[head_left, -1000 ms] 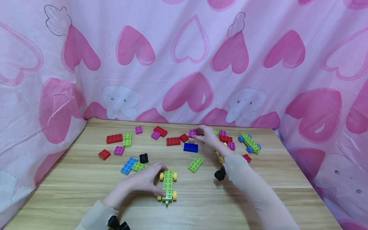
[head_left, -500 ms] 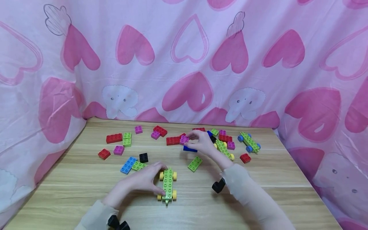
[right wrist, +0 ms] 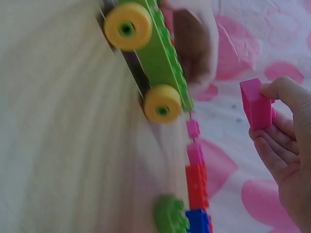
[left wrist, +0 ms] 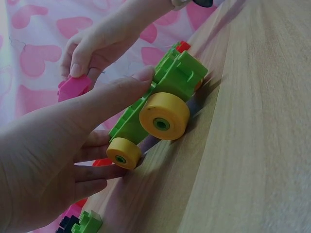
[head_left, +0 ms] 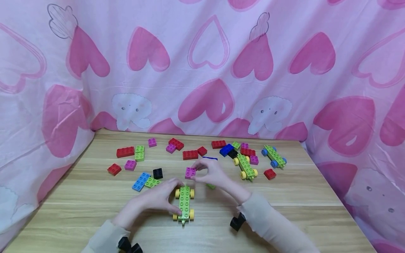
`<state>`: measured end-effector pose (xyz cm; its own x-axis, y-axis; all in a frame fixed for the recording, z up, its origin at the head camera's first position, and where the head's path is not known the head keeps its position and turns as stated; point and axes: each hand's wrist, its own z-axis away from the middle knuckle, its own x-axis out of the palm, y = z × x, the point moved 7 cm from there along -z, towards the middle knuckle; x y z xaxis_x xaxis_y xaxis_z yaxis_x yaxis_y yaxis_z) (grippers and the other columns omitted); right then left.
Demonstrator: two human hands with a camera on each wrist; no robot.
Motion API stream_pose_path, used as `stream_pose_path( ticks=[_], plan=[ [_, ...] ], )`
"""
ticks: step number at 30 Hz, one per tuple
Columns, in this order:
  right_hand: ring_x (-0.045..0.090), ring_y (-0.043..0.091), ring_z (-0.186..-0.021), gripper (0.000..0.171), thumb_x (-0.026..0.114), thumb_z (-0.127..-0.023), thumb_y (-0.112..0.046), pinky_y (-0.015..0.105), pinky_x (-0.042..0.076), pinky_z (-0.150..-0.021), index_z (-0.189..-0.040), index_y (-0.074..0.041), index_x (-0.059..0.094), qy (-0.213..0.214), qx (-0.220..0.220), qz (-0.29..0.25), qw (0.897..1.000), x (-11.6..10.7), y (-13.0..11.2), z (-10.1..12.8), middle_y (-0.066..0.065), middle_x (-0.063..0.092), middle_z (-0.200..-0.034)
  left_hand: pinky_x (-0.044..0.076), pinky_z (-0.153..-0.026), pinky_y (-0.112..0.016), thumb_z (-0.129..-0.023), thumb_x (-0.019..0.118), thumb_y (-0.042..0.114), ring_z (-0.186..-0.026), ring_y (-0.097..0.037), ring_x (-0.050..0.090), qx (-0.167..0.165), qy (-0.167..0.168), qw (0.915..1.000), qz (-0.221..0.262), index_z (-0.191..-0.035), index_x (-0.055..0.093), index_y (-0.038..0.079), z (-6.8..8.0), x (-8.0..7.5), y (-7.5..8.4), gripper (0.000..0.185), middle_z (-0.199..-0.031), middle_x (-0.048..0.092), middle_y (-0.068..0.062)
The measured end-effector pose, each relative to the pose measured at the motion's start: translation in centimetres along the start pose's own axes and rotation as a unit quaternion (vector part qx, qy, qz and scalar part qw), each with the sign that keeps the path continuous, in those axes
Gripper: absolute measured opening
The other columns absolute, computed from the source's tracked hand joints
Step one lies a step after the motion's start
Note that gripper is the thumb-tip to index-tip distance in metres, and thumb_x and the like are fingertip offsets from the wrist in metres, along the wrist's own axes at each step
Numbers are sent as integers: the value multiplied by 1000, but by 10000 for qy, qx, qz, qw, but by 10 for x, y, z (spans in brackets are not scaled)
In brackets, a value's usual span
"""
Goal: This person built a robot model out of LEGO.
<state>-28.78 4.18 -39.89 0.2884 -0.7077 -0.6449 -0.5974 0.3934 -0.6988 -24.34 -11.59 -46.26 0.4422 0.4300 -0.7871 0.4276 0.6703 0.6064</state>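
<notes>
A green wheeled base (head_left: 184,203) with yellow wheels lies lengthwise on the wooden table (head_left: 284,211), near the front. My left hand (head_left: 161,198) grips it from the left, thumb at the near end and fingers at the far end. In the left wrist view the thumb lies along the wheeled base (left wrist: 163,104). My right hand (head_left: 204,173) pinches a small magenta brick (head_left: 190,173) and holds it just beyond the base's far end, above the table. The right wrist view shows the magenta brick (right wrist: 256,104) in my fingertips, apart from the wheeled base (right wrist: 155,63).
Loose bricks are scattered over the far half of the table: red (head_left: 125,151), blue (head_left: 141,181), black (head_left: 158,173), green and magenta. Two more wheeled bases (head_left: 246,167) (head_left: 274,156) stand at the far right. A pink heart-print cloth (head_left: 202,70) walls in the back and both sides.
My right hand has carried the magenta brick from the far middle of the table toward me, to just beyond the wheeled base. My left hand has stayed on the base.
</notes>
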Motion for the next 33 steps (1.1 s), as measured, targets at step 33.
stream_pose_path(
  ticks=[33],
  plan=[
    [64, 5, -92, 23, 80, -78, -13, 20, 53, -87, -98, -10, 68, -879, -58, 136, 9960, 51, -3, 25, 0, 71, -96, 45, -106, -47, -66, 79, 63, -122, -23, 55, 240, 139, 9996, -45, -132, 51, 9, 0, 1, 3, 91, -131, 56, -4]
  ],
)
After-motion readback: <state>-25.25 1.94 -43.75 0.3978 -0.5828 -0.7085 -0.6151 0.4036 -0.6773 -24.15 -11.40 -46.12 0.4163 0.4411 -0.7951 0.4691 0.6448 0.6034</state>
